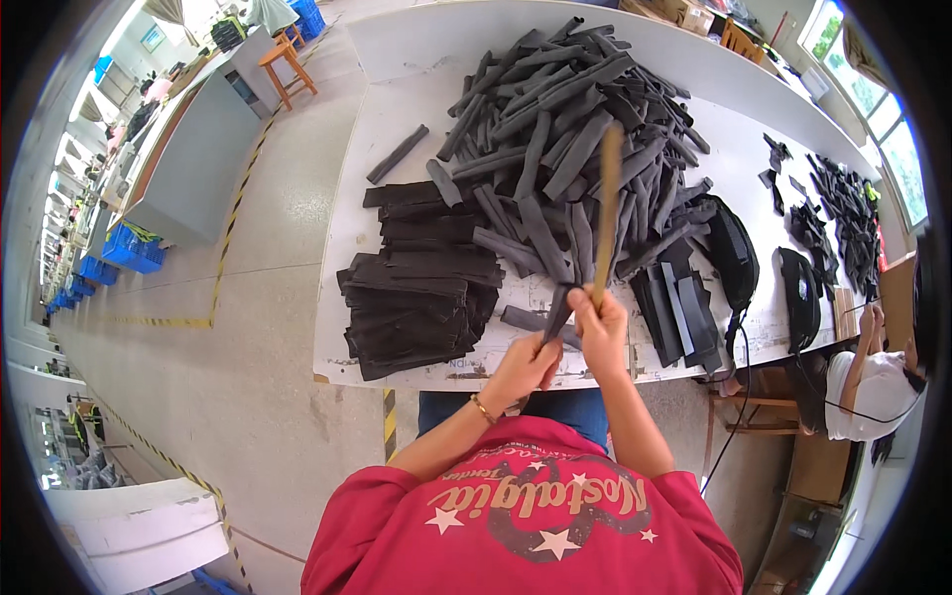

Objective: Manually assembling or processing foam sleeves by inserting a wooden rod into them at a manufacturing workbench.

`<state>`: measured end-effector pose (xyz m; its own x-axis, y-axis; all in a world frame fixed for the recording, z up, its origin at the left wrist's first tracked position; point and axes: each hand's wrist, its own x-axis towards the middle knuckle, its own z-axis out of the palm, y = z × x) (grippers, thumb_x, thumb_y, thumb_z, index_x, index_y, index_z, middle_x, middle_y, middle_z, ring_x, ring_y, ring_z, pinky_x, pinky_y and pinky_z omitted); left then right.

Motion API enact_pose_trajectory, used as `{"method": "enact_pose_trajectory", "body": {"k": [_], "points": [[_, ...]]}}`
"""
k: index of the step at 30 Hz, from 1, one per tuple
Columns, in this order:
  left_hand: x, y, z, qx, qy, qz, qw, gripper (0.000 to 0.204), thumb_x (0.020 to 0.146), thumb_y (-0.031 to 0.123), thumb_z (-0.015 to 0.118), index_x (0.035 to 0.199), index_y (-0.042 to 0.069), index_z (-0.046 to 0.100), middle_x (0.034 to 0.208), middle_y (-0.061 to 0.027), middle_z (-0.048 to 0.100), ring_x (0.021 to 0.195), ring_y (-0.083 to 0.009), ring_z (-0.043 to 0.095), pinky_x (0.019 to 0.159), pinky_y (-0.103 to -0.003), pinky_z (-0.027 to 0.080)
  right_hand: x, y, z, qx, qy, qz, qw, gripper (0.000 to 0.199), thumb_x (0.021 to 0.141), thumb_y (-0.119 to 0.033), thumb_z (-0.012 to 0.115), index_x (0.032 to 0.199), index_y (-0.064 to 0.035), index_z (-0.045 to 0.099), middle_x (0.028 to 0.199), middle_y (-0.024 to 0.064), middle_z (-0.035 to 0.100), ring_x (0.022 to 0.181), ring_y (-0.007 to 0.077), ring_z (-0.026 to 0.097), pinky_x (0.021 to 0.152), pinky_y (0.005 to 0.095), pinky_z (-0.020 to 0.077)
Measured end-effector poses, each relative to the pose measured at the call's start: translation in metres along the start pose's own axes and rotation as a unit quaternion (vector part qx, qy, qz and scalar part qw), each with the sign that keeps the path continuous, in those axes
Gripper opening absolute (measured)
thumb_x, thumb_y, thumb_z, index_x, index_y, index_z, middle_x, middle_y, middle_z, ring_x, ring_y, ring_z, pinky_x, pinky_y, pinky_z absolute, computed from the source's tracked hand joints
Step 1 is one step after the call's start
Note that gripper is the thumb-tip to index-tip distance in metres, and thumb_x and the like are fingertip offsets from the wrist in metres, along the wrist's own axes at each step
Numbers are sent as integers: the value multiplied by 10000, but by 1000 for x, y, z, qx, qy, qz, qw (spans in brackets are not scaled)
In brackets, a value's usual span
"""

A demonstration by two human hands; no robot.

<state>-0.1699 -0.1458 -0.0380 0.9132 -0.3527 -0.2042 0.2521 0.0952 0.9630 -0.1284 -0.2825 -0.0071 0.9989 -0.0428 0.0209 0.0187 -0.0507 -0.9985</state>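
Observation:
My left hand (526, 369), a bracelet at its wrist, is closed on the lower end of a dark grey fabric tube (559, 309) at the table's front edge. Right beside it, my right hand (602, 332) grips a flat wooden stick (608, 198) that points up and away, its far end blurred. Whether the stick touches the tube is hidden by my fingers. Beyond both hands rises a large heap of similar grey tubes (565, 119). Another tube (526, 318) lies just behind my left hand. Flat black fabric pieces (412, 312) are stacked to the left.
A smaller stack of dark strips (679, 309) and a black curved pouch-like item (732, 256) lie to the right. Farther right a co-worker (873, 397) sits near more black pieces (843, 223). A low white panel (416, 45) borders the far side. A cable (746, 397) hangs off the front edge.

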Motion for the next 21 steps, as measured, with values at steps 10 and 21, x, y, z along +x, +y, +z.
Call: {"method": "enact_pose_trajectory", "body": {"k": [10, 21], "points": [[-34, -12, 14, -54, -25, -19, 998, 282, 982, 205, 351, 787, 31, 458, 637, -83, 581, 460, -108, 497, 455, -234, 406, 100, -29, 8, 46, 270, -216, 937, 198, 916, -207, 606, 829, -29, 603, 568, -83, 399, 448, 4, 320, 404, 203, 229], [88, 65, -138, 551, 56, 160, 817, 119, 762, 161, 636, 847, 101, 694, 867, -78, 644, 876, -285, 587, 760, -380, 497, 92, 4, -40, -148, 75, -41, 985, 347, 933, -297, 565, 1100, 7, 550, 707, 36, 534, 638, 91, 449, 591, 249, 395]]}}
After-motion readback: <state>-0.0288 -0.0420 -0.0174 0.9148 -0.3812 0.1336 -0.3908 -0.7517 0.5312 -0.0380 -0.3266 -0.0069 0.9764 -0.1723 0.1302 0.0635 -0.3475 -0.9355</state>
